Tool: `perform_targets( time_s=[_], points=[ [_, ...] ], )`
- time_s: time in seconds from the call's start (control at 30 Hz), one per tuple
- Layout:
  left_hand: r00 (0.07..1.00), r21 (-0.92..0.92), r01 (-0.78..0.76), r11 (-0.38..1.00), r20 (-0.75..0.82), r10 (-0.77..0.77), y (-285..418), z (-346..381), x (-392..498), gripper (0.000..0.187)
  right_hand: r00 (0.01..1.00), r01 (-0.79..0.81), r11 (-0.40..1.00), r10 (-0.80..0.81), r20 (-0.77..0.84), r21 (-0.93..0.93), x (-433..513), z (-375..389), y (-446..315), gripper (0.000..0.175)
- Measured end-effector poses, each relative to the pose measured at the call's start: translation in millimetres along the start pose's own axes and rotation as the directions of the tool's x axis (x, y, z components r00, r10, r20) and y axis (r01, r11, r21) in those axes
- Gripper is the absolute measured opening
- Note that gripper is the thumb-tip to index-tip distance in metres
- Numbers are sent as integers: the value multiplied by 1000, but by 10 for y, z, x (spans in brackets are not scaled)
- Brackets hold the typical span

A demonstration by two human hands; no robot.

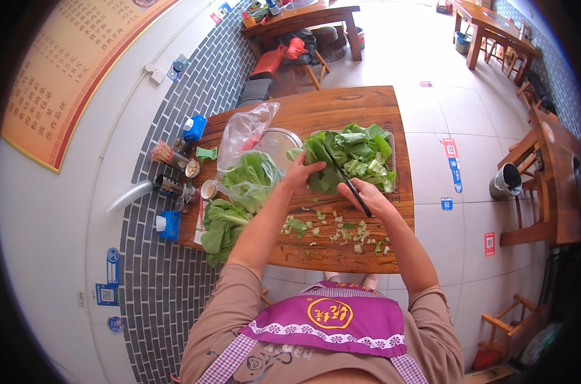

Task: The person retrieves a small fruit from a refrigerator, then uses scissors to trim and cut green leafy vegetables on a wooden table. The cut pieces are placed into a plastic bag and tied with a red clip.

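My left hand (301,173) grips a bunch of leafy greens (317,149), its thumb lying across the leaves. In my right hand (371,198) is a dark knife (339,167), its blade slanting up and left against the held leaves. Both hands are above the wooden table, at the near left side of a clear tray (392,156) heaped with cut leaves (362,149). Left of my left hand, a head of leafy greens (252,175) lies in a clear plastic bag (242,125). More loose greens (223,228) rest nearer me. The fingertips behind the bunch are partly hidden.
Pale stem trimmings (352,234) are scattered over the wooden table (338,259). A round metal lid or tray (278,139) sits behind the bag. Along the brick wall stand small bowls (209,189), a skewer or toothpick holder (168,156) and blue tissue boxes (169,225). A bin (506,181) stands right.
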State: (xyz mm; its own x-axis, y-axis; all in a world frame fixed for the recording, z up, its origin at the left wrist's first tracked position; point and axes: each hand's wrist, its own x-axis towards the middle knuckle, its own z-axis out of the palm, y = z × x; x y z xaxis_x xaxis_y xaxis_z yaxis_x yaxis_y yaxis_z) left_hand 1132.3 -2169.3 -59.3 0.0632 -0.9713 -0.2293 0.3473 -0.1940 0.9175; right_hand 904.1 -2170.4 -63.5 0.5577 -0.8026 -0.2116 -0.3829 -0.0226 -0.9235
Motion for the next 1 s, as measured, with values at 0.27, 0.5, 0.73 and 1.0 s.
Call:
perform_targets(
  time_s=[0.27, 0.5, 0.73, 1.0],
  points=[
    [992, 163, 121, 979, 4, -123, 200, -266, 215, 29, 996, -55, 893, 81, 39, -447, 125, -409, 259, 109],
    [916, 330, 264, 906, 209, -343, 410, -149, 386, 36, 968, 57, 934, 34, 247, -353, 329, -590, 260, 107],
    [807, 575, 305, 759, 267, -526, 398, -110, 705, 40, 989, 54, 926, 2, 149, -373, 418, -560, 20, 91],
    [952, 666, 165, 727, 87, -295, 256, -333, 895, 108, 985, -171, 973, 168, -38, -155, 575, -338, 200, 81]
  ],
)
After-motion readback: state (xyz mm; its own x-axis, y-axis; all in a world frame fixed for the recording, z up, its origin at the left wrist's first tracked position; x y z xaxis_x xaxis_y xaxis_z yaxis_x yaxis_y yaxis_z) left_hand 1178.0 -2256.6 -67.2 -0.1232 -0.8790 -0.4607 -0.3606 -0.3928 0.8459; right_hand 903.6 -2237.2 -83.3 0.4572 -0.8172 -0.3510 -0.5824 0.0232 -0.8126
